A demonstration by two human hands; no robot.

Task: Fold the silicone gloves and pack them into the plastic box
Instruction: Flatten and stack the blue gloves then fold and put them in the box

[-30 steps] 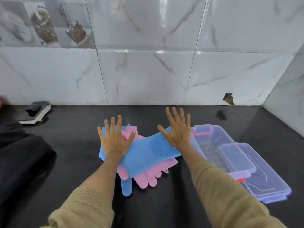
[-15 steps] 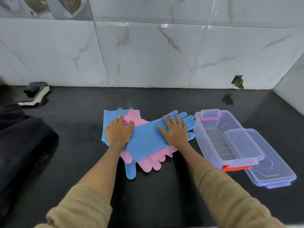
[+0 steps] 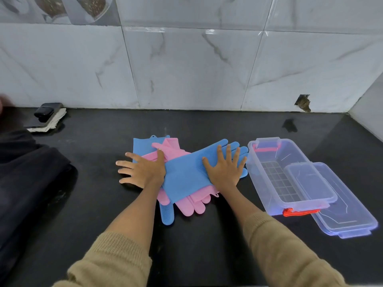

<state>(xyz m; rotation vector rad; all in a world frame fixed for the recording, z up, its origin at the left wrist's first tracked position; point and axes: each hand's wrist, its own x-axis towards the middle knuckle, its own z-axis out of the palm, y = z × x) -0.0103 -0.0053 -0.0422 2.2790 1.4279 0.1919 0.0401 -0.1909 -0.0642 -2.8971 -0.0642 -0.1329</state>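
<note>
I see both hands flat on the glove pile, mid-desk (image 3: pixel 207 125). Left hand (image 3: pixel 143 170) is splayed wide, palm down, holding nothing; its thumb lies on the pink gloves (image 3: pixel 190 201) and the other fingers reach left onto the bare black desk. Right hand (image 3: pixel 224 170) is also spread wide, palm down, pressing the top blue glove (image 3: pixel 184 179) near its bristled palm, not gripping. That blue glove lies diagonally across the pile, fingers pointing up-right toward the box, cuff toward me. The pink gloves sit under it, fingers sticking out at the near edge, cuff ends showing at the far side. A second blue glove (image 3: pixel 145 145) is at the bottom: its cuff shows at the far left of the pile, and one blue finger pokes out at the near edge. The clear plastic box (image 3: pixel 267 183) stands open just right of the pile, almost touching the top glove's fingertips; it has orange latches at both ends and a clear insert tray (image 3: pixel 310 183) resting inside at the near end. No gloves in the box. Its lid (image 3: pixel 352 220) lies flat on the desk, right of the box and touching it. Dark cloth (image 3: pixel 27 183) sits at the left edge, and a small black object on a white scrap (image 3: pixel 46 117) is by the tiled wall (image 3: pixel 186 69). Tan sleeves (image 3: pixel 279 249) on both arms.
</note>
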